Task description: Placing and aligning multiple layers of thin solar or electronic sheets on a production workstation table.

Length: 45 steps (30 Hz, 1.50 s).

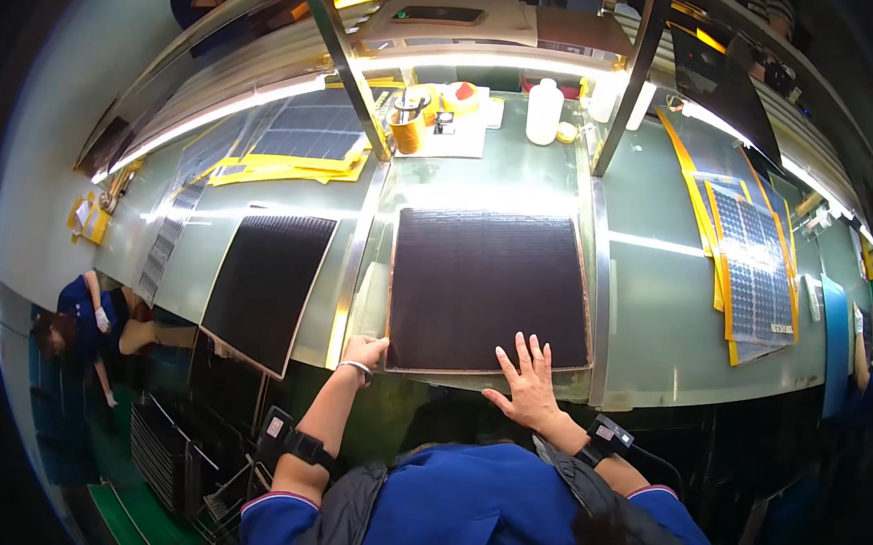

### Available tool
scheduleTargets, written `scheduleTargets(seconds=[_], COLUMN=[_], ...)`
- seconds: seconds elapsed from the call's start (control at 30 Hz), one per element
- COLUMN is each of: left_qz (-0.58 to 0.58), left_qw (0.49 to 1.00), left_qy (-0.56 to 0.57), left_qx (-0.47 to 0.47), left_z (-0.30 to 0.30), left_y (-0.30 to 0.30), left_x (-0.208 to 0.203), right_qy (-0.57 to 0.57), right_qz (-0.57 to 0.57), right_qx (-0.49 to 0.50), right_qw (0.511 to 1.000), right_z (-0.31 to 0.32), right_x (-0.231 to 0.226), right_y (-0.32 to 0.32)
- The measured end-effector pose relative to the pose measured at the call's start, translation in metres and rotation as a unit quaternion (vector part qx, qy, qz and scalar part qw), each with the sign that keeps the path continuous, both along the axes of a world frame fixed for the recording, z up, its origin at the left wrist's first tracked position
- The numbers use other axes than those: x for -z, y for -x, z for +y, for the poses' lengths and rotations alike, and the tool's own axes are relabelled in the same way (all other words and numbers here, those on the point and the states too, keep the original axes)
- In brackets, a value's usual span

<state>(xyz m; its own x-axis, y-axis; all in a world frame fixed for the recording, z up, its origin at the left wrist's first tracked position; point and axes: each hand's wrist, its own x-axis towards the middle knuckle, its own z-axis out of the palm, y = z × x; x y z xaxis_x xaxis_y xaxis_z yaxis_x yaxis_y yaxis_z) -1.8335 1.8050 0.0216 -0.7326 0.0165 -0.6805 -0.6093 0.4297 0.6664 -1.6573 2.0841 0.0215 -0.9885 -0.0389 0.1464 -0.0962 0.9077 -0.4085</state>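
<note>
Dark square panel (490,290) laid flat on glass table (652,313), centre, near edge. Left hand (365,352) curled at near left corner of panel, grip closed on that corner. Right hand (528,381) pressed flat on near edge of panel, fingers spread apart, nothing clamped. Second dark panel (270,288) seen to left, overhanging near table edge. White bottle (544,110) and yellow tape roll (459,97) placed at far side. Blue gridded sheet (753,269) laid at right.

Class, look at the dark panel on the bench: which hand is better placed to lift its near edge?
Probably the left hand: it already pinches the dark panel at its near left corner, while the right hand lies flat on top.
</note>
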Motion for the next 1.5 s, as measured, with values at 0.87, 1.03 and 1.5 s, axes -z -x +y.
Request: scheduleTargets(seconds=[0.87,1.03,1.5], left_qz=[0.378,0.379,0.626], left_qw=[0.924,0.797,0.653], left_qy=[-0.054,0.42,0.358], left_qx=[-0.009,0.212,-0.232], left_z=[-0.051,-0.179,-0.291], left_y=[-0.03,-0.055,-0.054], left_x=[-0.014,-0.015,-0.208], right_qy=[-0.162,-0.128,0.21], right_qz=[0.149,0.049,0.111], right_qx=[0.153,0.014,0.096], right_qw=[0.963,0.99,0.967], right_z=[0.059,-0.047,-0.09], right_x=[-0.08,0.022,-0.017], right_y=[0.202,0.085,0.115])
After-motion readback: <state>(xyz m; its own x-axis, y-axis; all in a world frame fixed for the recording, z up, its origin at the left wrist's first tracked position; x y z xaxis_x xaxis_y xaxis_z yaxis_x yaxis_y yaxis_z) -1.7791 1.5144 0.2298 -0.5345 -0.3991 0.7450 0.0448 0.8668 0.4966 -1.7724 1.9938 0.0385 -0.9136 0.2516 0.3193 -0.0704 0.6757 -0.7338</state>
